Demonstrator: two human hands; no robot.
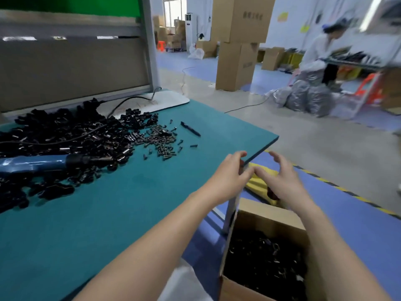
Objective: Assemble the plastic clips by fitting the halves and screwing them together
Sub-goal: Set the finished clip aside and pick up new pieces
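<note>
The table (130,203) has a flat, matte teal top with a thin dark edge. A loose heap of small glossy black plastic clips (65,135) lies on its far left, with short dark metal screws (162,142) scattered just beside it. A blue screwdriver (43,164) with a black nose rests on the heap, and a black pen (190,128) lies apart from the screws. The left hand (230,177) is at the table's near corner with fingers curled at the edge; whether it grasps anything cannot be told. The right hand (282,181) hovers just beside it, released, fingers loosely arched, thumbs almost touching. Below them, a brown cardboard box (267,216) holds more black clips, and the hands partly hide something yellow (260,185)
</note>
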